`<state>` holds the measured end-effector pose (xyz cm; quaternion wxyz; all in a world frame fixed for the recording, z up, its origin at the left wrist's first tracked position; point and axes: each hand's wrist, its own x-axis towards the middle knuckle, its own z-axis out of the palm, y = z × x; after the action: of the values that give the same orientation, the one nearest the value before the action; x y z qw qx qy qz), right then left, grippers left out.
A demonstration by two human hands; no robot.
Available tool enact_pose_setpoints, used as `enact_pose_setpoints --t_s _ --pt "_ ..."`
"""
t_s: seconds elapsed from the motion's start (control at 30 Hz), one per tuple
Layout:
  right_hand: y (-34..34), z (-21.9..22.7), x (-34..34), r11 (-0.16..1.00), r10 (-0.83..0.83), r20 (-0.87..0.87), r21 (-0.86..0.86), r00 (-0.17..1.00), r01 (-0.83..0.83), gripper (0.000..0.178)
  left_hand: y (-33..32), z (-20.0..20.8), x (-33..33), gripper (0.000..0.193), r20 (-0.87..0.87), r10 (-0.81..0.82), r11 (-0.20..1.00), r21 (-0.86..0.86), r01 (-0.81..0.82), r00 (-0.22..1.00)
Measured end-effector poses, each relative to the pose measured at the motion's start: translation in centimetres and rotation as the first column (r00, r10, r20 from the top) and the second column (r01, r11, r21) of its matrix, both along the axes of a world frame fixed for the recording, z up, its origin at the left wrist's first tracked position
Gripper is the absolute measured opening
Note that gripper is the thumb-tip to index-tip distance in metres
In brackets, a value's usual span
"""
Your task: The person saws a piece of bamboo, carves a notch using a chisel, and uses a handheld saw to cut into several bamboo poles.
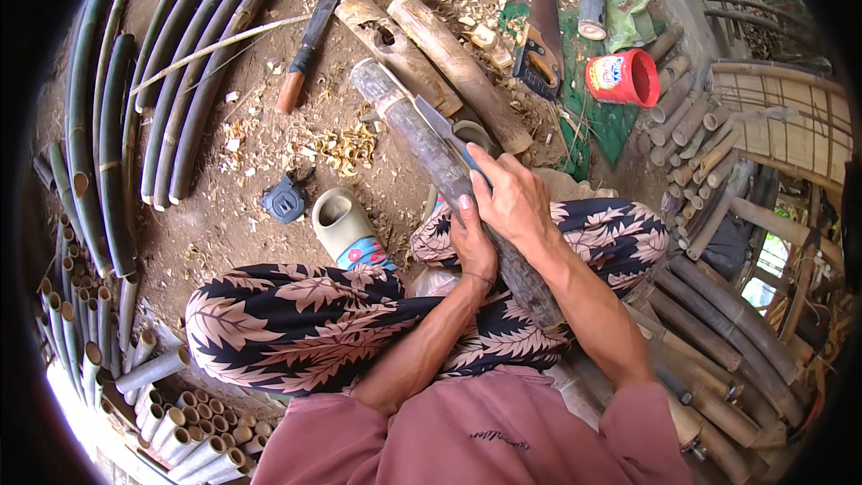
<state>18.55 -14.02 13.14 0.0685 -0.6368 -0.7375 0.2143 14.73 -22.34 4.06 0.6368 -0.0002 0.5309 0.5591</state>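
A thick dark bamboo pole point(420, 145) slants across my lap, its far end pale where the skin is off. My left hand point(472, 242) is wrapped round the pole at its middle, thumb on top. Just beyond, my right hand point(510, 196) closes on a knife point(435, 119) whose blade lies along the pole's upper right side. Most of the knife's handle is hidden under the fingers. Pale shavings point(346, 148) are scattered on the dirt left of the pole's far end.
A wooden-handled machete point(312, 40), a tape measure point(287, 198), a handsaw point(540, 31) and a red tub point(624, 78) lie around. Two thick bamboo pieces point(462, 72) rest ahead. Long bamboo poles point(202, 81) lie at left; cut tubes point(202, 449) are stacked at lower left.
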Motion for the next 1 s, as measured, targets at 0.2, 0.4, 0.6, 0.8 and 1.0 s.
enact_pose_setpoints --t_s 0.2,0.4,0.6,0.8,1.0 --pt "0.0 0.1 0.5 0.999 0.033 0.036 0.022 0.999 -0.034 0.04 -0.4 -0.5 0.4 0.058 -0.043 -0.026 1.0 -0.018 0.025 0.999" --pt "-0.9 1.0 1.5 0.995 0.094 -0.001 -0.012 0.996 -0.094 0.034 0.6 -0.1 -0.5 0.059 -0.083 0.02 1.0 0.023 -0.018 0.996" --pt "4.5 -2.7 -1.9 0.998 0.058 0.057 0.009 0.997 -0.058 0.038 0.2 0.1 -0.1 0.06 -0.078 -0.089 0.995 -0.055 0.085 0.993" --pt "3.8 -1.6 -2.5 0.996 0.069 0.112 -0.059 0.991 -0.063 0.039 0.3 -0.4 0.1 0.062 -0.068 0.027 1.0 -0.011 -0.028 0.997" --pt "7.7 -3.8 -5.7 0.996 0.036 0.136 -0.081 0.99 -0.025 0.038 -0.1 0.4 -0.4 0.065 -0.055 -0.081 0.995 -0.063 0.077 0.995"
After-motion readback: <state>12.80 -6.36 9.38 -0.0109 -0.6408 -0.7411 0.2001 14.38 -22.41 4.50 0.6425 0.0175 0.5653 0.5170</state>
